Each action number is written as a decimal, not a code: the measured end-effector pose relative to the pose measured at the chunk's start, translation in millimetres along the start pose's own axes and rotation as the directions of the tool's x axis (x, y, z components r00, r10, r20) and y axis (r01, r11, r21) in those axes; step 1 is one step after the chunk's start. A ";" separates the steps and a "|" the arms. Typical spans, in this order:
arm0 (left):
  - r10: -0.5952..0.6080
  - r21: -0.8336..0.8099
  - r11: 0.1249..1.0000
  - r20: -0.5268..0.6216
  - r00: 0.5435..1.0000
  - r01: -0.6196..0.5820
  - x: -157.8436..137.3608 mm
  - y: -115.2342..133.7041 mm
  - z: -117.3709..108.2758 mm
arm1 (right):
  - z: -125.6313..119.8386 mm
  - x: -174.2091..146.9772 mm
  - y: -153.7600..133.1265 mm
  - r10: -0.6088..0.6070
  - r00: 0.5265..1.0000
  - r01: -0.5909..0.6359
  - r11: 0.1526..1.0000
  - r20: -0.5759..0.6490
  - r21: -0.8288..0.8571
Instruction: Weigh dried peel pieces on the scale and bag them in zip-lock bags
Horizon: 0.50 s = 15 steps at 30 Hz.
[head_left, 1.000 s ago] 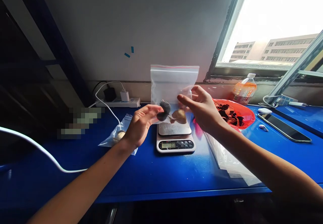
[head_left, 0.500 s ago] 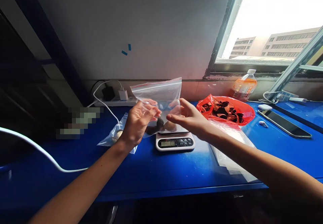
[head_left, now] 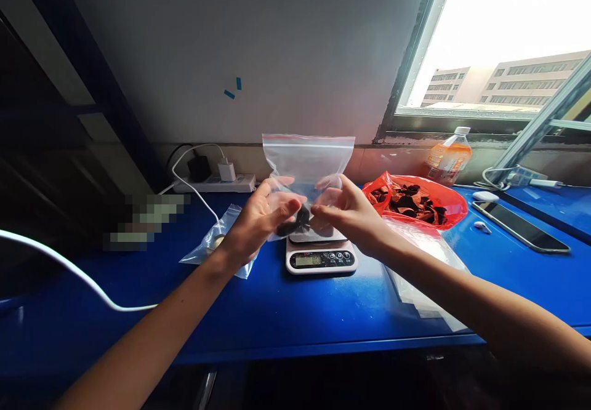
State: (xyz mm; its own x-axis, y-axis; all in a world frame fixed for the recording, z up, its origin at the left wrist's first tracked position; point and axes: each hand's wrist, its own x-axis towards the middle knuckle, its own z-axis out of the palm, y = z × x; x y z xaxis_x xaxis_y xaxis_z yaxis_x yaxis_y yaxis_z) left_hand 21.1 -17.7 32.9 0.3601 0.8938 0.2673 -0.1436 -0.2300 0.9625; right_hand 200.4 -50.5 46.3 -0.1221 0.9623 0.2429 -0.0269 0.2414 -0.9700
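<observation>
Both hands hold a clear zip bag [head_left: 308,159] upright above a small digital scale [head_left: 321,257] on the blue table [head_left: 295,311]. My left hand [head_left: 258,222] pinches the bag's lower left part. My right hand [head_left: 348,213] grips its lower right part. Dark and brown lumps [head_left: 300,219] sit in the bag's bottom, between my fingers. The bag's zip edge points up.
A second filled clear bag [head_left: 217,241] lies left of the scale. A red bag of dark dried pieces [head_left: 415,200], a stack of clear bags [head_left: 425,274], an orange drink bottle [head_left: 446,157], a phone [head_left: 519,228] and a power strip with white cable [head_left: 217,182] surround the spot.
The bag dropped and tilted left half a second ago; now it stands upright again, lower than at first, with both hands closed on its bottom part.
</observation>
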 end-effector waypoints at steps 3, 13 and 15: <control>-0.016 0.062 0.998 0.014 1.000 0.015 -1.4 0.3 1.5 | -2.3 2.7 0.8 -0.046 0.994 0.045 0.999 -0.103 -0.011; 0.090 0.100 0.992 -0.060 0.994 -0.083 -1.3 -1.2 2.3 | -18.7 6.0 -31.7 -0.298 0.924 0.268 0.951 -0.239 -0.152; 0.078 0.103 0.992 -0.073 0.994 -0.071 -0.7 -1.0 3.0 | -21.0 7.7 -30.7 -0.296 0.923 0.253 0.949 -0.247 -0.190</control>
State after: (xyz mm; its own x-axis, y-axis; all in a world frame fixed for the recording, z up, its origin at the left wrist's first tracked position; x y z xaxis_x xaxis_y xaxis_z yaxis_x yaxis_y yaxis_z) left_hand 23.7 -19.2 31.9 0.2798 0.8986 0.3379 -0.0728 -0.3311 0.9408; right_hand 221.1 -48.0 78.0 0.1404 0.8476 0.5118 0.1319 0.4963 -0.8581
